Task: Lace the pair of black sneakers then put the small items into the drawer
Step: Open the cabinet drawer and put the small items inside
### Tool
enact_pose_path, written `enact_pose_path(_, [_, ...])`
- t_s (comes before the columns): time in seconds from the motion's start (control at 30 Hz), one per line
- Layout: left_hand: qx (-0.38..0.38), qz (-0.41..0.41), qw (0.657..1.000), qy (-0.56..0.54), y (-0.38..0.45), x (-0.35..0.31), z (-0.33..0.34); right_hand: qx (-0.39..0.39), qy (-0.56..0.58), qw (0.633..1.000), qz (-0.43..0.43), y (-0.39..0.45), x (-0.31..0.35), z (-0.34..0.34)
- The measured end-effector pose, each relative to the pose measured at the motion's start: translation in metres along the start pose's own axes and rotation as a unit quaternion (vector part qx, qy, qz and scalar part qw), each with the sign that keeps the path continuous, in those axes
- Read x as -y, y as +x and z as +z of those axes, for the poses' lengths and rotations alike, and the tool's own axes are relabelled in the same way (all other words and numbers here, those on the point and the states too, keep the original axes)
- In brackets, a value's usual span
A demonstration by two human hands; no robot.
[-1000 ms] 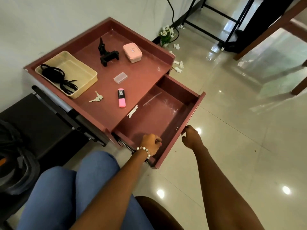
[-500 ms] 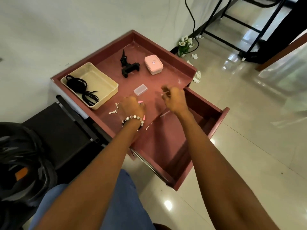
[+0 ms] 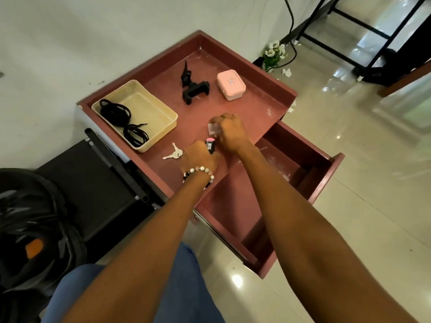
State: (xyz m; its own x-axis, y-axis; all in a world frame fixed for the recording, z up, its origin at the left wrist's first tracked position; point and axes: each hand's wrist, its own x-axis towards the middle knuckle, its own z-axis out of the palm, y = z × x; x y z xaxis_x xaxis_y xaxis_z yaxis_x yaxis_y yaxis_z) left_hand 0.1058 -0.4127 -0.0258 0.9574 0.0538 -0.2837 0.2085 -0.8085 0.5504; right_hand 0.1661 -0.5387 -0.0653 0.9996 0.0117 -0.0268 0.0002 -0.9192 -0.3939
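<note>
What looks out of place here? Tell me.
White scraps of paper lie strewn on the tiled floor beside a bunch of white flowers lying at the foot of the wall. The black laces lie loose in the cream tray, not in any sneaker. Nothing on the tabletop looks spilled or broken.

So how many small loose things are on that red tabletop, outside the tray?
5: keys near the front edge, highlighter in the left hand, clear box in the right hand, black holder, pink case at back.

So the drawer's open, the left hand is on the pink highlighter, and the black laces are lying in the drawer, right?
Not quite. The head view shows the laces in the beige tray on the tabletop, not in the drawer. The drawer is open, and the left hand grips the highlighter.
</note>
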Motion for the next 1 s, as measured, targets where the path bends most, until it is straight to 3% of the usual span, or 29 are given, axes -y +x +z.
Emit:
enact_pose_path(0.13, [0.006, 0.038, 0.99, -0.135, -0.021, -0.009, 0.003, -0.134, 0.169, 0.97, 0.109, -0.05, -0.017, -0.028])
enact_pose_path(0.23, [0.048, 0.079, 0.981, -0.17, -0.05, -0.013, 0.012, -0.191, 0.189, 0.942, 0.203, -0.092, -0.033, -0.037])
enact_pose_path(0.33, [0.118, 0.102, 0.984, -0.083, -0.075, -0.009, 0.036, -0.134, 0.2, 0.925, 0.293, -0.127, -0.045, -0.036])
enact_pose_path(0.43, [0.143, 0.068, 0.987, 0.027, -0.09, -0.002, 0.061, -0.014, 0.173, 0.92, 0.352, -0.153, -0.055, -0.02])
enact_pose_path(0.53, [0.148, 0.008, 0.986, 0.079, -0.089, 0.005, 0.079, 0.11, 0.145, 0.91, 0.373, -0.175, -0.056, 0.007])
enact_pose_path(0.63, [0.138, -0.001, 0.982, 0.126, -0.075, 0.013, 0.092, 0.168, 0.102, 0.907, 0.373, -0.191, -0.054, 0.032])
enact_pose_path(1.0, [0.167, 0.044, 0.962, 0.211, -0.029, 0.042, 0.123, 0.159, 0.104, 0.891, 0.413, -0.185, -0.045, 0.085])
